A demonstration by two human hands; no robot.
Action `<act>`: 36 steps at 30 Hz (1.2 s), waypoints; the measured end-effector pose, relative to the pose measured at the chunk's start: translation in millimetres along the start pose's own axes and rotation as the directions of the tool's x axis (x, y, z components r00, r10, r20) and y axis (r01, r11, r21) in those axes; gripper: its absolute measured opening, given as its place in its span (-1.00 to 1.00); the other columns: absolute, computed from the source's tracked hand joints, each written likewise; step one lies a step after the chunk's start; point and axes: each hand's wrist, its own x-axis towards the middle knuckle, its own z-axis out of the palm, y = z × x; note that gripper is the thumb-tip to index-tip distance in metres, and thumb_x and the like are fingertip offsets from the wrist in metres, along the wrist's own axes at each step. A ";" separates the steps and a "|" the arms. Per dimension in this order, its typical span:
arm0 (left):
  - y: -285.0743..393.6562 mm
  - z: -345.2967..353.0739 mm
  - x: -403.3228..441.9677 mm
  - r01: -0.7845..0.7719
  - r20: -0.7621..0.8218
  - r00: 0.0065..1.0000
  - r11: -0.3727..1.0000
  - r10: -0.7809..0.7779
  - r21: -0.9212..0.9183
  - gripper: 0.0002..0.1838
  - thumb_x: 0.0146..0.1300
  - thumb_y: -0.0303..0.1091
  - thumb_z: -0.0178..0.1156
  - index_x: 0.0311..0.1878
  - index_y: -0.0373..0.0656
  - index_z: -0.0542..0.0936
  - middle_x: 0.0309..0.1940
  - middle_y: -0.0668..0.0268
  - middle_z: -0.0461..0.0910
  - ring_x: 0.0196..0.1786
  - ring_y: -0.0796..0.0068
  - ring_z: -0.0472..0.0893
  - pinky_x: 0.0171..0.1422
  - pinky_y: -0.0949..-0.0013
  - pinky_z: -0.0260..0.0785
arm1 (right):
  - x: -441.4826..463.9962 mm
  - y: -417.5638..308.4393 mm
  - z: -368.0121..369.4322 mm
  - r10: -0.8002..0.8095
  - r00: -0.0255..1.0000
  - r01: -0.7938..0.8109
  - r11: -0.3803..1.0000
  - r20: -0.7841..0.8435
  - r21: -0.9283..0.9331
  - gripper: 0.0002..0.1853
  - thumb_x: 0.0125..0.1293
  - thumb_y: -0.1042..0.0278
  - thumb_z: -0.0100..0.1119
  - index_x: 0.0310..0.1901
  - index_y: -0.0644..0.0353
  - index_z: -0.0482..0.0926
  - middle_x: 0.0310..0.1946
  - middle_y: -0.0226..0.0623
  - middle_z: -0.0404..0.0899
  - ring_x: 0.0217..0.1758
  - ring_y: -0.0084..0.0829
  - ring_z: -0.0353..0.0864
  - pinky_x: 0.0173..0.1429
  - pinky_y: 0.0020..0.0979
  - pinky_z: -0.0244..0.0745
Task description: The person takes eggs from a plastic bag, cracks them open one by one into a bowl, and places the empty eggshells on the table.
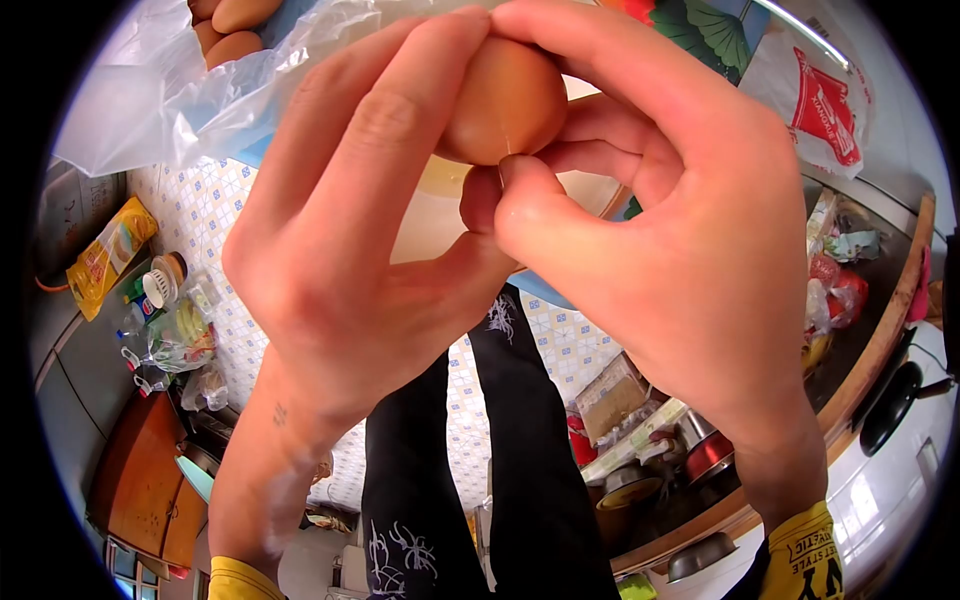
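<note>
A brown egg (507,100) is held up in front of me between both hands, near the top of the view. My left hand (335,215) curls its fingers over the egg's left side, thumb beneath. From the other side, my right hand (690,200) grips it, index finger across the top and thumb at its lower edge. A thin pale line runs down the lower shell between the thumbs; whether it is a crack or a strand of liquid, I cannot tell. Below is a pale bowl (425,225) with something yellowish inside, partly hidden by my hands.
More brown eggs (235,48) lie by a clear plastic bag (190,110) at upper left. A white bag with a red print (828,105) is at upper right. Bottles and bags (175,335) stand left on the tiled floor (240,290). Pots (700,455) sit on shelving at right.
</note>
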 end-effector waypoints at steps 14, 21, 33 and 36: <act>-1.7 6.1 -2.6 0.048 -0.054 0.997 0.997 -0.051 -0.053 -0.32 -0.19 -0.57 0.50 0.15 -0.30 0.58 0.05 0.10 0.63 0.07 0.20 0.66 0.14 0.27 0.54 | -4.6 2.5 -1.1 0.049 0.999 -0.048 0.998 -0.019 0.043 -0.52 0.13 0.73 0.12 0.15 0.36 0.51 -0.03 -0.14 0.57 -0.03 -0.41 0.68 0.09 -0.48 0.60; -0.8 5.3 -2.5 0.057 -0.061 0.996 0.996 -0.062 -0.071 -0.34 -0.17 -0.57 0.49 0.14 -0.31 0.58 0.04 0.11 0.63 0.07 0.21 0.66 0.13 0.28 0.53 | -3.1 1.2 -1.1 0.096 0.995 -0.092 0.991 -0.031 0.097 -0.52 0.12 0.75 0.12 0.14 0.36 0.52 -0.04 -0.14 0.57 -0.03 -0.41 0.68 0.10 -0.49 0.60; 0.6 -10.1 5.0 0.133 0.093 0.988 0.988 -0.126 -0.073 -0.39 -0.12 -0.74 0.25 0.14 -0.29 0.59 0.05 0.11 0.62 0.09 0.23 0.64 0.18 0.31 0.49 | 11.3 -14.5 1.5 0.377 0.925 -0.372 0.924 -0.055 0.084 -0.46 0.08 0.75 0.15 0.17 0.26 0.56 -0.10 -0.16 0.61 -0.10 -0.43 0.71 0.03 -0.51 0.60; -3.9 -16.5 7.3 0.119 0.138 0.985 0.988 -0.105 -0.097 -0.38 -0.11 -0.75 0.23 0.16 -0.28 0.59 0.07 0.12 0.62 0.10 0.22 0.64 0.18 0.30 0.48 | 3.8 -2.5 -9.7 0.153 0.988 -0.153 0.988 -0.004 0.039 -0.46 0.08 0.75 0.15 0.17 0.25 0.56 -0.09 -0.16 0.61 -0.10 -0.43 0.70 0.02 -0.51 0.60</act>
